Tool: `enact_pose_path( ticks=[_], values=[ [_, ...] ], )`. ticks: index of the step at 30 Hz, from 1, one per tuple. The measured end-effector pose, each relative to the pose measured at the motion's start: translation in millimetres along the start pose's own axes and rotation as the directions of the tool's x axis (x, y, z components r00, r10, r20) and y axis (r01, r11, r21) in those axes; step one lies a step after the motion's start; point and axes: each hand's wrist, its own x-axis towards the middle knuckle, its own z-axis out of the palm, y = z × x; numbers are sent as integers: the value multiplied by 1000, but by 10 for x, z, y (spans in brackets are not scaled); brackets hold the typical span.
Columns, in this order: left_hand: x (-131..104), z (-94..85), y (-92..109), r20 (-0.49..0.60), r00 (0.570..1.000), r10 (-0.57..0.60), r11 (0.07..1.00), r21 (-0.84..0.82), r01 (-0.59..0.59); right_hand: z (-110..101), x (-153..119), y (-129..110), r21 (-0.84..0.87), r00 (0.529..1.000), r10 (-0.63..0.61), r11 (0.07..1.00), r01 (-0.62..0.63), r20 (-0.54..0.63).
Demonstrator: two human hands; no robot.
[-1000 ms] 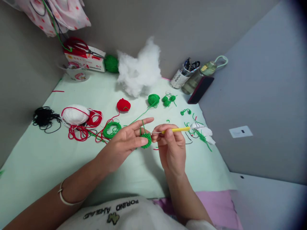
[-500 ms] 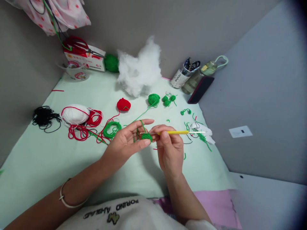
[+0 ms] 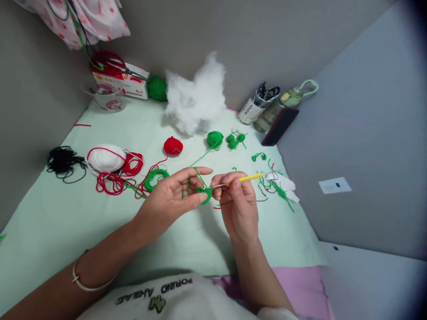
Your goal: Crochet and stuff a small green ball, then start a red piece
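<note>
My left hand pinches a small green crochet piece between thumb and fingers, its index finger stretched out with green yarn looped over it. A strand runs from that finger back to a green yarn ball. My right hand grips a crochet hook by its yellow handle. The hook's thin metal end reaches left to the top of the green piece, where the stitches are too small to make out.
White stuffing lies at the back. Leftward are a red yarn ball, white yarn and black yarn. Scissors rest on a box. A bottle, a phone and yarn scraps are at right.
My right hand has drawn slightly right and tilted the hook, its handle end now higher. The hook tip has moved from beyond the green piece back to its top edge. The piece has tilted.
</note>
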Motion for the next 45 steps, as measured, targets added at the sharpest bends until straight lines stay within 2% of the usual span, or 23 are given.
enact_pose_path(
  ticks=[4,8,12,15,18,21,23,24,25,26,28,30,31,33,34,36,39,41,42,44,45],
  values=[
    [-12,15,39,-26,1000,15,998,65,-14,-29,-4,-16,-86,998,-63,994,65,31],
    [-30,6,46,-61,998,26,986,167,-16,-50,-45,-23,-200,982,-167,963,180,84],
    [-13,19,23,-112,990,84,961,270,-51,-54,-82,-58,-371,942,-290,867,333,169],
    [6,35,-10,-146,976,158,939,327,-104,-57,-90,-72,-525,874,-378,698,487,306],
    [-8,51,-42,-178,967,180,947,298,-121,-58,-114,-26,-638,766,-463,434,635,447],
    [-45,75,-62,-162,983,92,993,81,-80,-53,-160,72,-752,678,-526,106,651,513],
    [-55,89,-68,-75,996,-37,989,-146,25,-51,-185,125,-773,603,-604,-35,633,521],
    [-51,91,-67,-15,995,-101,964,-248,94,-52,-190,137,-767,574,-635,-46,640,517],
    [-40,88,-63,41,987,-154,932,-327,158,-52,-190,136,-753,568,-654,-4,658,500],
    [-25,80,-56,79,979,-189,901,-381,205,-52,-185,123,-740,598,-660,93,666,455],
    [9,52,-33,85,974,-208,879,-420,224,-46,-161,70,-683,739,-609,411,605,289],
    [29,18,-7,40,981,-188,901,-391,189,-32,-125,14,-531,874,-480,721,444,78],
    [31,4,3,22,985,-173,916,-364,169,-24,-105,-6,-438,916,-401,823,362,3],
    [22,-12,11,15,991,-136,944,-302,135,-6,-67,-18,-298,961,-275,921,251,-39],
    [14,-12,9,26,993,-118,954,-274,121,2,-51,-13,-275,967,-254,932,237,-26],
    [0,1,-6,38,995,-90,969,-227,96,17,-31,9,-316,957,-289,907,280,20],
    [0,40,-44,-20,998,-65,979,-193,60,28,-41,54,-454,913,-400,801,390,80],
    [15,66,-71,-81,996,-39,980,-197,22,24,-71,89,-564,874,-463,687,458,147],
    [25,75,-83,-93,995,-34,977,-213,14,18,-89,105,-626,847,-495,602,496,195],
    [51,82,-94,-58,996,-71,960,-277,52,1,-116,126,-710,792,-537,434,555,290],
    [64,78,-93,-9,994,-106,942,-321,98,-8,-121,124,-725,784,-542,403,559,304]
  ],
)
